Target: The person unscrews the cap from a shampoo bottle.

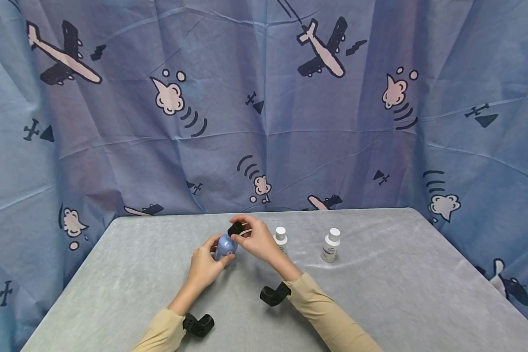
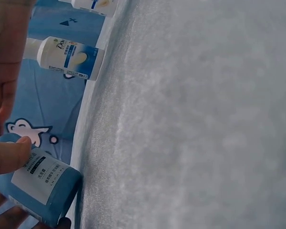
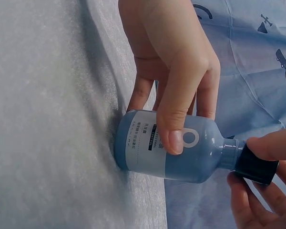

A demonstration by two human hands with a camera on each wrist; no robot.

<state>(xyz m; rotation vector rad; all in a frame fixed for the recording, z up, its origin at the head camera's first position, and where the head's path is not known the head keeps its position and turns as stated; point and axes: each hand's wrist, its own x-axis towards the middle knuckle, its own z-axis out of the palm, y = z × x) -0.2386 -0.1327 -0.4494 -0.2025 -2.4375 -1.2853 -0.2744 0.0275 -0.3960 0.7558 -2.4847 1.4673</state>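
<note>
A blue bottle [image 1: 226,246] with a white label stands at the left middle of the table, gripped around its body by my left hand [image 1: 205,261]. In the right wrist view, the left thumb [image 3: 175,138] lies across the label. My right hand [image 1: 257,238] pinches the bottle's black cap [image 3: 257,164] between thumb and fingers. The cap sits at the top of the bottle's narrow neck [image 3: 229,152]. In the left wrist view, the lower label of the blue bottle [image 2: 62,191] shows, while its cap is mostly out of frame.
Just right of my right hand stands a small white-capped bottle [image 1: 280,233], partly hidden by the hand. Another white-capped bottle [image 1: 330,249] stands farther right. The grey cloth-covered table [image 1: 400,293] ends at a blue patterned curtain [image 1: 220,161].
</note>
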